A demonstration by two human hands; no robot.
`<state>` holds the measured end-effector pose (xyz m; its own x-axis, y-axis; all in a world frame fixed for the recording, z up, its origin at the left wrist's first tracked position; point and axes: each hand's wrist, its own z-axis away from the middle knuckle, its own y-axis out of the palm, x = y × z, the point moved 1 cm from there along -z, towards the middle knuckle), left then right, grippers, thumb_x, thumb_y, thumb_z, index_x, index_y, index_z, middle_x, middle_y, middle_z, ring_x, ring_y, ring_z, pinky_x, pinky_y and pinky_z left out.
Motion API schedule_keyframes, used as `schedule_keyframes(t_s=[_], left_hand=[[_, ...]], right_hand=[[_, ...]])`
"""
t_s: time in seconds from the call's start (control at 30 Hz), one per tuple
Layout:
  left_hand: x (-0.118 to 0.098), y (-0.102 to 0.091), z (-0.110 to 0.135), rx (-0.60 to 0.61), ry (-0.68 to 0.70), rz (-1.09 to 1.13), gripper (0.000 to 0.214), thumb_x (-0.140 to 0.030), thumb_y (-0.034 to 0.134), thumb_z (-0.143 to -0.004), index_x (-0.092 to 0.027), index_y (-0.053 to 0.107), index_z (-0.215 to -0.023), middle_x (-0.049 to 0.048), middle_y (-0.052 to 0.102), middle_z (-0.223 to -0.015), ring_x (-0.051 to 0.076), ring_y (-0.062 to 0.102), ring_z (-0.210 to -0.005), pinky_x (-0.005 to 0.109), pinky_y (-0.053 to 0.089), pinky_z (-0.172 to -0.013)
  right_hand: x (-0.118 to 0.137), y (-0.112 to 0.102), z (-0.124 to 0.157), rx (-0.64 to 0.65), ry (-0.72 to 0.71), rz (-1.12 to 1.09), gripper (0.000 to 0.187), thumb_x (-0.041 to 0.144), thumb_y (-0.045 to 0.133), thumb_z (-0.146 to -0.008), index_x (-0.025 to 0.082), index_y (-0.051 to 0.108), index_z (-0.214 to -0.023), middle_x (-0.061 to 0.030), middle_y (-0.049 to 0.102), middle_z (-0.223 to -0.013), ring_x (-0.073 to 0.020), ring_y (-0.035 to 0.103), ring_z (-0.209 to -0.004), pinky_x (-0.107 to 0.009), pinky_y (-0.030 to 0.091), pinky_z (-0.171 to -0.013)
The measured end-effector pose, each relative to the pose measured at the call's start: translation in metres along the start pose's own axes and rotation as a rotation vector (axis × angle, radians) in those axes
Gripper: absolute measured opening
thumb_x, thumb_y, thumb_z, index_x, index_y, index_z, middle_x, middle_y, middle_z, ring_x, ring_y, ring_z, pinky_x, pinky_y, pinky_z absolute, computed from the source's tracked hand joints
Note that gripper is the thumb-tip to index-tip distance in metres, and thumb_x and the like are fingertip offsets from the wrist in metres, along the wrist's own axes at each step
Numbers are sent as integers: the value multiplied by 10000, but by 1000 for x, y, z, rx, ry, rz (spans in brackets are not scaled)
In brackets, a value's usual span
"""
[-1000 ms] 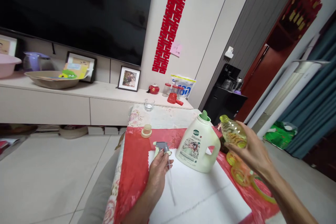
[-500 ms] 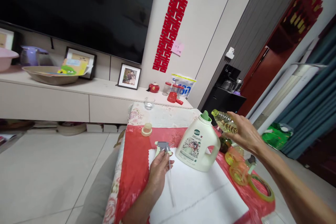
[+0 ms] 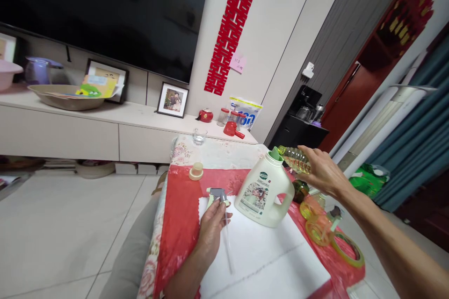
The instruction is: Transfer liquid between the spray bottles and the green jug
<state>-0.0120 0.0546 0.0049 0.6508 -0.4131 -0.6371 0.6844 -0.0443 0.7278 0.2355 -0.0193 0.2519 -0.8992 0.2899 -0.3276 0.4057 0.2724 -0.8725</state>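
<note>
My right hand is closed around a clear yellow-green ribbed bottle, tilted nearly level. The bottle's mouth is at the open neck of a pale green detergent jug, which has a green spout inside it. Whether liquid is flowing I cannot make out. In my left hand is a grey and pale green spray trigger head, its clear tube hanging down over a white sheet. The jug stands upright on that sheet. A cream cap lies on the red plastic cover at the far left.
At the table's right edge are a dark bottle, a yellowish clear bottle and a tape roll. A glass cup stands at the back, before a cabinet holding a red scoop and jars.
The bottle in my right hand has moved left and tipped further, bringing its mouth to the jug's neck. My left hand with the spray head has stayed almost still.
</note>
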Motion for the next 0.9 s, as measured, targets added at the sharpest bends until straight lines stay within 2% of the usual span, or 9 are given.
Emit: schedule_keyframes(t_s=[0.23,0.5,0.73,0.9], left_hand=[[1,-1,-1,0,-8,8,617,-495,900,-486,-180,693,-974,56,695,-997,135,650,-695,275,495,-700],[1,-2,-1,-5,-7,10,598,-485,897,-498,-172,691,-964,59,696,-991,129,643,-681,276,491,-694],[1,-1,0,-7,-13,20,589,-468,901,-495,-171,691,-958,53,700,-977,122,639,-670,274,483,-692],[2,-1,1,-9,-13,14,564,-445,892,-520,-173,685,-968,62,705,-991,126,641,-669,281,485,-695]], right_hand=[[1,-6,-5,48,-8,25,773,413,664,-801,206,360,-1480,-89,505,-1101,-219,458,-976,-301,387,-832],[7,-19,-11,144,9,135,759,337,646,-790,217,363,-1484,-103,483,-1173,-247,441,-1026,-319,396,-839],[7,-21,-13,160,4,162,745,340,635,-790,231,371,-1479,-113,482,-1187,-252,450,-1030,-299,392,-757],[7,-23,-12,160,2,160,755,332,648,-784,227,375,-1479,-109,492,-1162,-243,454,-1012,-301,388,-765]])
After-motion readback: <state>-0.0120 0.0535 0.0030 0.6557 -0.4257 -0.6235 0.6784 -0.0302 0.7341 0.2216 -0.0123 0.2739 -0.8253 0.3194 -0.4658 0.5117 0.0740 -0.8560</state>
